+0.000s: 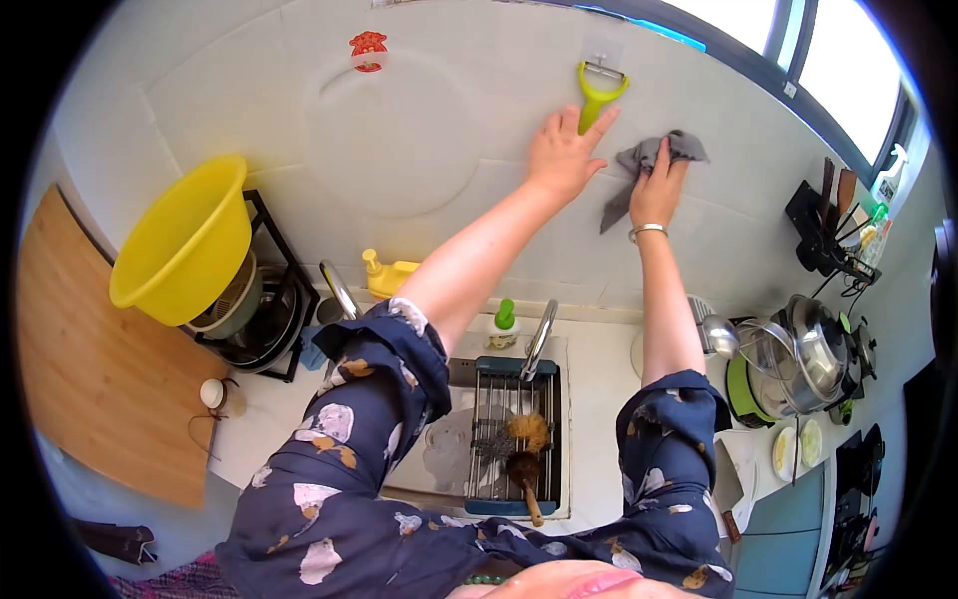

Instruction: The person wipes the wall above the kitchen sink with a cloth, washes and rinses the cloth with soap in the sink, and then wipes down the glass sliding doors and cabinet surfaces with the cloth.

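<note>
My left hand [564,158] is raised to the white tiled wall [489,130], its fingers spread. They reach the handle of a green peeler [596,100], which hangs from a clear hook on the wall; the handle shows between two fingers, and I cannot tell whether they pinch it. To the right, my right hand [659,190] presses a crumpled grey cloth [685,147] to the wall, one corner of it hanging down on the left. A silver bracelet [649,230] circles the right wrist.
Below stand the sink [419,489] with a rack [514,371] holding scrubbers and a brush, the faucet [540,341] and a green-topped bottle [504,321]. A yellow basin [185,245] sits left. Pots [798,349] and a knife holder [813,235] are right, under the window.
</note>
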A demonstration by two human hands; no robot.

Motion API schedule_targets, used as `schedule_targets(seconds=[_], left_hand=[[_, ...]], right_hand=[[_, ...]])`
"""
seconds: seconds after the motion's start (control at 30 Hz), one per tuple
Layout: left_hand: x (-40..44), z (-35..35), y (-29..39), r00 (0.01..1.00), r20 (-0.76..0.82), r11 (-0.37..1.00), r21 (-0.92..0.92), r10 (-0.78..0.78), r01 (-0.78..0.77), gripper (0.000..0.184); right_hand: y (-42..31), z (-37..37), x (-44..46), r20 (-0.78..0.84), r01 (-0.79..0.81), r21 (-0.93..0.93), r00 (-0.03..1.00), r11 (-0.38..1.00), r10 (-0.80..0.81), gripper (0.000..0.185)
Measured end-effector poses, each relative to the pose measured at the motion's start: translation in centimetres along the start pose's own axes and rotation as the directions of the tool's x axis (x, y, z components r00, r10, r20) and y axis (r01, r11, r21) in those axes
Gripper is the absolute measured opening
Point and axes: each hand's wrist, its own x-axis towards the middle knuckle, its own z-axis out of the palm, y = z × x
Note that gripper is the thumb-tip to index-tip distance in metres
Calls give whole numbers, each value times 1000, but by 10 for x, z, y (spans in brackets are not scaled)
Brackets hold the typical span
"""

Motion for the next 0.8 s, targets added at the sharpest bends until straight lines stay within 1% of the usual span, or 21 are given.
schedule_targets(seconds=[0.03, 0.07, 0.1, 0.17, 0.2, 0.23, 0.27, 0.3, 0.37, 0.4, 0.43, 0.47, 0.5, 0.57, 0.6, 0.63, 0.67, 0.7, 0.73, 0.77, 0.8], left_hand=[[0, 11, -13, 999, -3, 999, 22, 36, -36, 48], [-3, 23, -22, 997, -3, 996, 41, 74, -74, 43], [-3, 21, -25, 996, 8, 995, 38, 91, -92, 43], [-7, 0, -38, 998, -32, 999, 18, 48, -47, 35], [-6, -6, -41, 997, -19, 997, 14, 71, -71, 35], [-8, -17, -48, 996, -47, 997, 32, 70, -69, 34], [-7, -24, -54, 994, -66, 996, 43, 82, -79, 32], [-4, -23, -54, 993, -36, 993, 17, 116, -115, 32], [2, -36, -71, 971, -155, 979, 122, 182, -164, 27], [3, -33, -68, 970, -141, 977, 114, 197, -182, 27], [3, -36, -69, 968, -116, 966, 157, 224, -204, 27], [4, -36, -70, 963, -90, 952, 201, 254, -232, 28], [2, -32, -68, 961, -81, 949, 201, 264, -244, 28], [-6, -24, -65, 959, -24, 934, 234, 283, -270, 29], [-10, -24, -59, 964, 9, 941, 214, 266, -262, 35], [-12, -20, -57, 964, 10, 942, 210, 265, -261, 35], [-16, -17, -56, 965, 5, 941, 221, 262, -256, 38], [-21, -14, -55, 966, 7, 940, 232, 257, -252, 42], [-26, -14, -52, 968, 24, 941, 228, 252, -250, 42], [-29, -14, -48, 974, 30, 946, 235, 223, -223, 47], [-32, -14, -45, 980, 33, 950, 243, 195, -197, 53]], right_hand=[[-10, 3, -4, -10, -8, 88, 1000, 996, 9, 61], [-13, 9, -8, 39, 23, 53, 999, 998, -25, 54], [-23, 20, -18, 122, 195, 18, 973, 981, -196, 53], [-37, 26, -18, 247, 142, 124, 954, 982, -169, 42], [-46, 34, -18, 158, 244, 67, 955, 967, -252, 37], [-64, 42, -13, 82, 361, 5, 929, 933, -360, 33], [-94, 44, -5, 108, 405, 62, 906, 912, -409, 30], [-104, 41, -2, 138, 417, 104, 893, 903, -428, 27], [-103, 55, -1, 9, 441, 131, 895, 888, -446, 20], [-87, 56, 3, -20, 454, 224, 887, 862, -462, 17], [-72, 49, 7, -20, 453, 225, 887, 862, -461, 17], [-54, 40, 13, 66, 417, 95, 903, 904, -424, 18], [-37, 31, 17, 147, 374, -41, 920, 927, -364, 18], [-14, 16, 25, 179, 311, -137, 942, 941, -285, 23], [4, 8, 36, 150, 233, -223, 968, 947, -203, 29], [23, 3, 54, 115, 154, -302, 986, 941, -124, 34], [46, 6, 74, -14, 28, -287, 999, 957, -34, 40], [63, 14, 94, -137, -97, -256, 989, 962, 64, 47], [68, 11, 116, -284, -128, -200, 956, 971, 67, 49], [71, 7, 126, -424, -152, -144, 902, 978, 78, 52], [73, 11, 114, -410, -160, -148, 908, 976, 87, 52]])
